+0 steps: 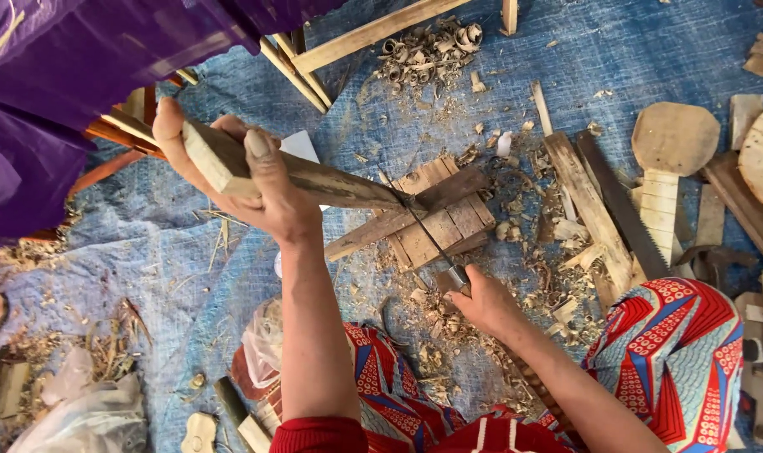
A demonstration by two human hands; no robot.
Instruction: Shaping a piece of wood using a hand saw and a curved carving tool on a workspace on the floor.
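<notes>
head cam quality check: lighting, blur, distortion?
Head view: even, soft daylight, no hard shadows or glare on the blue tarp. Left hand gripping the wooden stick is sharp; right hand on the thin blade shows no obvious motion blur. Purple cloth at top left is close and soft. Wide-angle stretch towards the edges.

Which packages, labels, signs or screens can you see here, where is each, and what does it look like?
No labels, signs or screens.
Crumpled clear plastic bag: bottom left on the blue tarpaulin, whitish, shapeless.
Second crumpled clear plastic bag: beside the left forearm, translucent, bunched.
</notes>
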